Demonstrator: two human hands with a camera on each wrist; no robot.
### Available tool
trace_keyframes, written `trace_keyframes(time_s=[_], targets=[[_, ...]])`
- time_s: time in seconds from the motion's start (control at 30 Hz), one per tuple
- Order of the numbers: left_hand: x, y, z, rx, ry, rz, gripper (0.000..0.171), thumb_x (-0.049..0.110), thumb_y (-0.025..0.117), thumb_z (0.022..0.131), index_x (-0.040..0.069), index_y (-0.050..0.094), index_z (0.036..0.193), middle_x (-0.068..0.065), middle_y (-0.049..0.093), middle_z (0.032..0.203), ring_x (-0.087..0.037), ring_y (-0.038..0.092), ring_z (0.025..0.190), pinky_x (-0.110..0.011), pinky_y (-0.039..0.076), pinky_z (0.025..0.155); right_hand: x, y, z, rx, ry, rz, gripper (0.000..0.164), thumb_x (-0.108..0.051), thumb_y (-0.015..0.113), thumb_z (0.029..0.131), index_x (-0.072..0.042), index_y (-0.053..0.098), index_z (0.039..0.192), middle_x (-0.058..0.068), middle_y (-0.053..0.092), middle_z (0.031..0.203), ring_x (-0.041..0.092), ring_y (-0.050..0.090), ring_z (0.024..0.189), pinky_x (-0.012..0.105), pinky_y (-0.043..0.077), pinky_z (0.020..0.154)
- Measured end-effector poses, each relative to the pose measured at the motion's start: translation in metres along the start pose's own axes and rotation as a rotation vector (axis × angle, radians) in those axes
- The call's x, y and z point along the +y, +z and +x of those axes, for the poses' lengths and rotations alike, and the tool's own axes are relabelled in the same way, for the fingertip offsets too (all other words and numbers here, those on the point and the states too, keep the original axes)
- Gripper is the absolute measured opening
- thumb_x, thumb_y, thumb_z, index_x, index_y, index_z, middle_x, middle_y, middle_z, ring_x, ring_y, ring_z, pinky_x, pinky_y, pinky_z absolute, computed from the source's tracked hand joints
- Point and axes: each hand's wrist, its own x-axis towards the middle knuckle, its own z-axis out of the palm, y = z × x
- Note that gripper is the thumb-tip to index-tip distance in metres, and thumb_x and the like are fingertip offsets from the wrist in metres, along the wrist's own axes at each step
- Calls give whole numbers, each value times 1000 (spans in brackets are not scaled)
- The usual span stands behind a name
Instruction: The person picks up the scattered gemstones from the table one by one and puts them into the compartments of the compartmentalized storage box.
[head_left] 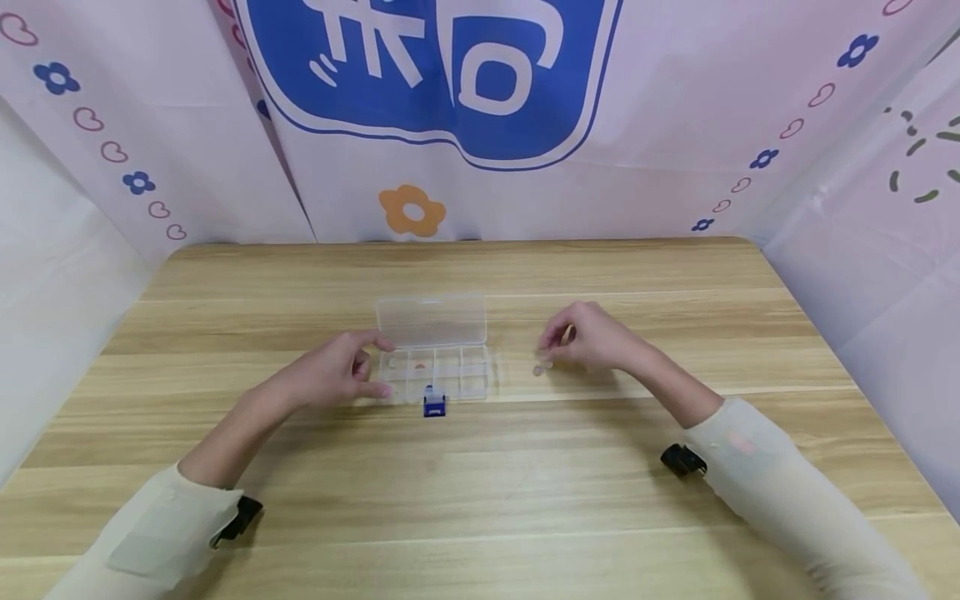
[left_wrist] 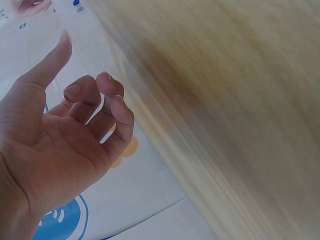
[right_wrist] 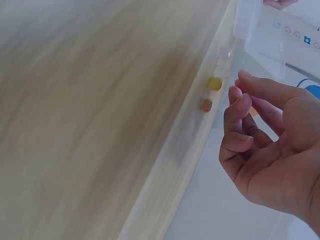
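A clear plastic compartment box [head_left: 472,383] lies on the table, its lid [head_left: 431,321] raised at the back. A blue clasp [head_left: 434,406] sits at its front edge. My left hand [head_left: 326,371] grips the box's left end between thumb and forefinger. A pale piece [head_left: 393,363] and an orange piece [head_left: 420,367] lie in separate compartments. To the right of the box, my right hand [head_left: 588,337] brings thumb and fingertips together close over small pieces [head_left: 537,371]. A yellow piece [right_wrist: 215,83] and an orange-brown piece [right_wrist: 206,105] show there in the right wrist view; I cannot tell whether the fingertips pinch one.
The wooden table [head_left: 480,492] runs up to a printed white cloth [head_left: 637,192] at the back. White cloth also hangs at both sides. A black wrist mount [head_left: 682,460] sticks out from the right sleeve, another [head_left: 238,518] from the left.
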Motion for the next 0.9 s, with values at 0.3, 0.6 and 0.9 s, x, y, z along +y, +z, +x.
trace_keyframes(time_s=[0.3,0.6,0.9], targets=[[0,0,0,-1,-2,-1,63,15,81,92,-11,50,140,3,43,60,-10,37,52,-25,36,50,11,-4,-6,-10,62,-25,5,-1,82,86,-3,79,90,4,75,90,17,65,82,32,55,77],[-1,0,0,5,1,-7,60,11,81,91,-12,51,138,3,43,59,-9,37,52,-24,35,50,11,-3,-7,-36,58,-40,5,-5,82,88,0,79,89,3,75,87,15,64,79,30,53,74],[0,0,1,6,1,5,61,13,82,91,-11,51,138,3,44,60,-10,38,53,-24,35,50,12,-4,-8,-62,52,-64,4,-5,80,90,-5,81,87,4,77,90,14,66,79,30,53,73]])
